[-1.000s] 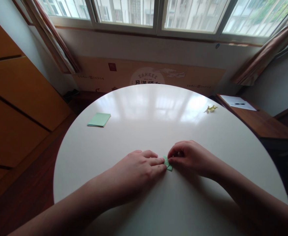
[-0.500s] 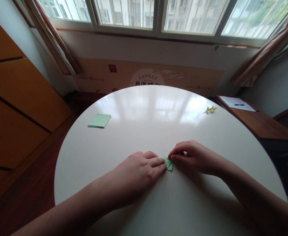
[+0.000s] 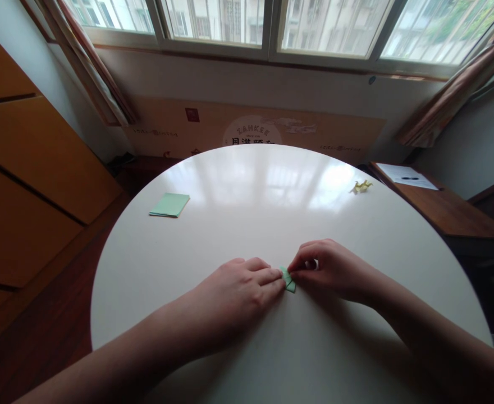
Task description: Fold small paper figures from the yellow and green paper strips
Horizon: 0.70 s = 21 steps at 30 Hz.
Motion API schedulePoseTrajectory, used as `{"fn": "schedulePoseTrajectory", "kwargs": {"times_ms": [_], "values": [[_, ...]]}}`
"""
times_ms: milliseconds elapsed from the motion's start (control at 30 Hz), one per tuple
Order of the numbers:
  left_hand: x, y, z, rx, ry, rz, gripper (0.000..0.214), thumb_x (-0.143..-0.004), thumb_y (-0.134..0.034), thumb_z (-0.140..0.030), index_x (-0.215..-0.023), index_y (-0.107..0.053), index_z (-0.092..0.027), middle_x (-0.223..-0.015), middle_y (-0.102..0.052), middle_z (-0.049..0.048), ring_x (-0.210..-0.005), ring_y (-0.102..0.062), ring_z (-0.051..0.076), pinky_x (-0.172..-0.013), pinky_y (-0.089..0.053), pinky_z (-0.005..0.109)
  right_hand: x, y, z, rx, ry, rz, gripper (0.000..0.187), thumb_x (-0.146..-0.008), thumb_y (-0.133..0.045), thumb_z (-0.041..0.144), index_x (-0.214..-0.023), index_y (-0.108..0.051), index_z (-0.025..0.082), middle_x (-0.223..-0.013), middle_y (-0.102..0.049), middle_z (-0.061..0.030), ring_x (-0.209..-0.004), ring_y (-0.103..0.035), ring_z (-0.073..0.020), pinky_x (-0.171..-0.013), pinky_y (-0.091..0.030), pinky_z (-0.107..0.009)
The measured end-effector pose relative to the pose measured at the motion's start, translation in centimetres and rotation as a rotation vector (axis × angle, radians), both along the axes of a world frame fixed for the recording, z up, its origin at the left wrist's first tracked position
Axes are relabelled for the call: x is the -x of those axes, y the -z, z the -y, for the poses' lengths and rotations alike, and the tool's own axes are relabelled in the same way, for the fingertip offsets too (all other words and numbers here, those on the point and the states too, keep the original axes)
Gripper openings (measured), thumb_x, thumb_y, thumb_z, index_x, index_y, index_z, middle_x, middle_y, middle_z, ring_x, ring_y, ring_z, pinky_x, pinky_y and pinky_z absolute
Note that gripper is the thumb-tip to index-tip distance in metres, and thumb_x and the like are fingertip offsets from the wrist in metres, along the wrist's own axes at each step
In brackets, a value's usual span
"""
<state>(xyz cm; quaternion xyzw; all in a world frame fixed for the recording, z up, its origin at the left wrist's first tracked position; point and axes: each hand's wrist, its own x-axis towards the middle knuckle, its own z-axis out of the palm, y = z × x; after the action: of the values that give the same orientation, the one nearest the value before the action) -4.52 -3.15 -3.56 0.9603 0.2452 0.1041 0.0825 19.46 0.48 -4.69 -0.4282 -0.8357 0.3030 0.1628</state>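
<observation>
A small piece of folded green paper [image 3: 289, 285] lies on the white table, with a crease line showing on its upper face. The fingers of my left hand [image 3: 245, 289] are together and hold the paper's left part down against the table; they cover that part, and the thumb is hidden. At the paper's upper right edge, the thumb and forefinger of my right hand [image 3: 325, 266] are pinched together on it, and a gap shows between them farther back.
A stack of square green paper [image 3: 170, 205] rests on the round white table [image 3: 247, 224] at the left. Near the far right edge stands a small yellow folded paper figure [image 3: 361, 187]. A brown side table [image 3: 461, 213] to the right bears a white sheet [image 3: 405, 175] with a dark pen-like object.
My right fingertips have shifted slightly to the left along the paper's edge. My left hand stays in place on the paper. The whole view has moved very slightly.
</observation>
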Motion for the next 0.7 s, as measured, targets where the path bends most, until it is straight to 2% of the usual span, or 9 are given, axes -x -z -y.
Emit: {"fn": "schedulePoseTrajectory", "kwargs": {"times_ms": [467, 700], "values": [[0.03, 0.1, -0.1, -0.021, -0.002, -0.024, 0.033, -0.097, -0.048, -0.015, -0.127, -0.06, -0.022, -0.113, -0.07, 0.008, -0.102, -0.063, 0.022, -0.088, -0.049, 0.032, 0.48, 0.14, -0.13, 0.017, 0.034, 0.006, 0.012, -0.079, -0.067, 0.015, -0.076, -0.076, 0.022, -0.075, -0.074, 0.0014, -0.068, -0.065, -0.0138, -0.062, -0.046, -0.023], [0.04, 0.16, 0.02, 0.007, -0.019, -0.047, 0.036, -0.096, -0.05, -0.015, -0.13, -0.058, -0.022, -0.122, -0.068, 0.0077, -0.109, -0.06, 0.023, -0.094, -0.048, 0.034, 0.09, 0.09, -0.47, 0.048, 0.038, -0.005, 0.013, -0.081, -0.064, 0.015, -0.079, -0.074, 0.022, -0.079, -0.074, 0.0004, -0.072, -0.065, -0.015, -0.066, -0.047, -0.024]]}}
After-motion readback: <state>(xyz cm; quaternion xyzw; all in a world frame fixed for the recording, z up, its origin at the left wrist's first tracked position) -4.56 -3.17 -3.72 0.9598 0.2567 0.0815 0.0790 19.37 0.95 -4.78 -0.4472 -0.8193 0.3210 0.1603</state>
